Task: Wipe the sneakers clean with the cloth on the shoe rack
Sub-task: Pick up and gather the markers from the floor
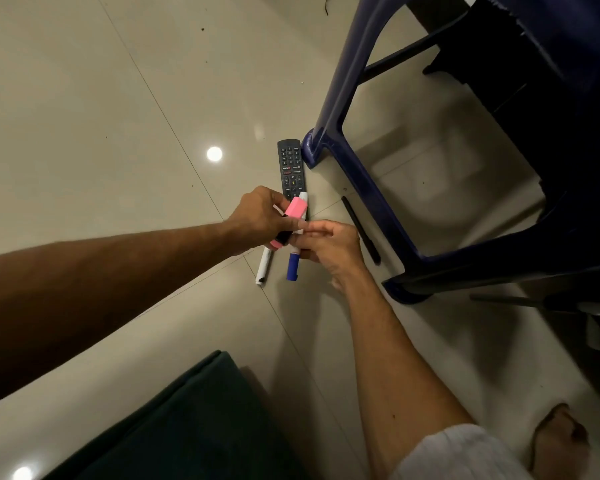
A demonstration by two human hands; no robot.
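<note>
No sneakers, cloth or shoe rack are in view. My left hand (257,216) reaches in from the left, low over the tiled floor, and grips a pink highlighter (295,207). My right hand (329,245) meets it from below right, its fingers closed around a white and blue marker (293,268) that points down toward me. A white marker (264,266) sticks out from under my left hand; I cannot tell whether it is held or lying on the floor.
A black remote control (289,164) lies on the floor just beyond my hands. A black pen (361,230) lies to its right, beside the legs of a dark blue plastic chair (357,98). A dark green cushion (187,427) sits close to me, with a bare foot (561,441) at bottom right.
</note>
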